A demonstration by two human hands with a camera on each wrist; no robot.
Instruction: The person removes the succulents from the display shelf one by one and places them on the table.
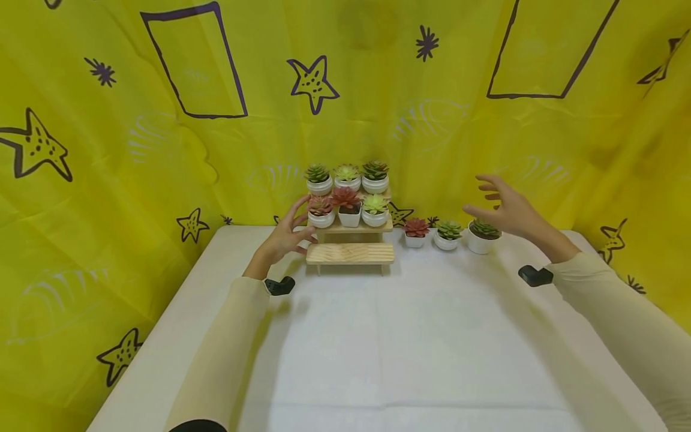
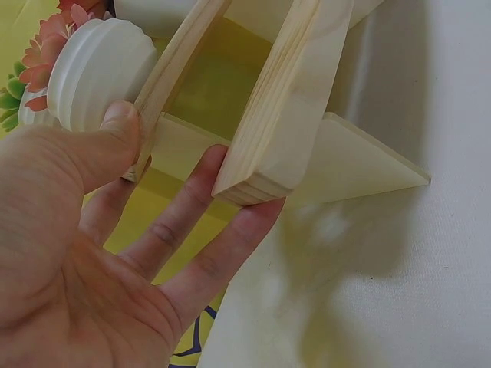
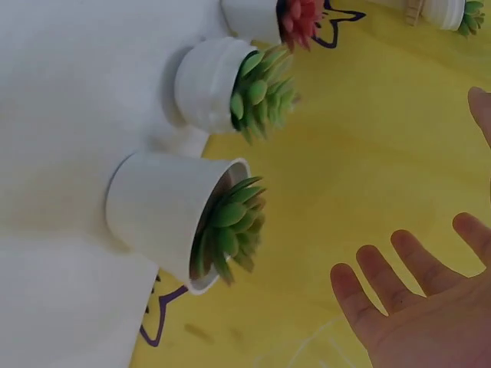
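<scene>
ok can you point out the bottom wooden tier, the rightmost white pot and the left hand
Bottom wooden tier (image 1: 349, 252): head view, on its top surface
Rightmost white pot (image 1: 482, 244): head view, on its outer wall
Left hand (image 1: 283, 238): head view, mid-hand

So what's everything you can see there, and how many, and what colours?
Curtain: 1, yellow with dark drawings, behind the table
Table: 1, white, in front of the curtain
Stepped wooden stand: 1, pale wood, towards the table's back
Top-step potted succulents: 3, greens, white pots, on the stand
Middle-step potted succulents: 3, two reddish, one yellow-green, white pots, on the stand
Table succulents: 3, one red, two green, white pots, right of the stand
Wrist devices: 2, black, one per wrist
Sleeves: 2, cream, one per arm
Left hand: 1, bare, gripping the stand's left end
Right hand: 1, bare, in the air near the rightmost succulent
</scene>
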